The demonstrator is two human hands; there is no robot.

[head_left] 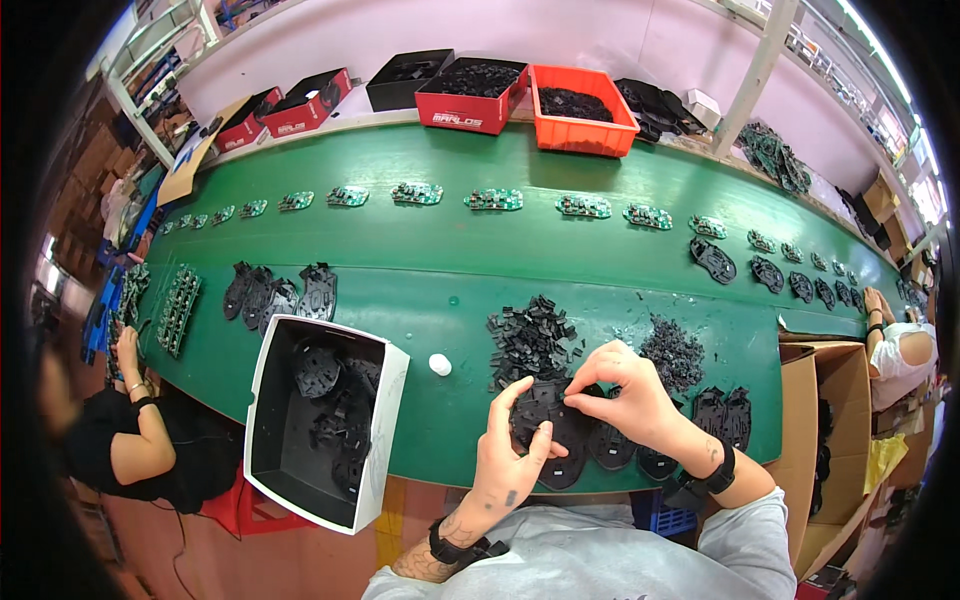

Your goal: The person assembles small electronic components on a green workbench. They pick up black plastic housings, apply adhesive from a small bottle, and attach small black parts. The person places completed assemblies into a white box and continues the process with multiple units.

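My left hand [508, 455] is closed round a black plastic shell [543, 404], thumb and fingers on its edges. At the shell's right side my right hand [632, 392] makes a pinch; whatever small piece sits between its fingertips is too small to make out. Just beyond the shell lies a heap of small flat black pieces [535, 335]. To its right is a heap of finer black bits [672, 352]. Further black shells, such as one under my right wrist [612, 446], line the near table edge, partly hidden by my hands.
A white-rimmed box [398, 400] with black parts stands left, near a white cap [440, 364]. Green circuit boards [493, 199] run in a row across the green table. Red boxes and an orange bin [585, 138] are behind. Cardboard [850, 420] stands right; co-workers sit both sides.
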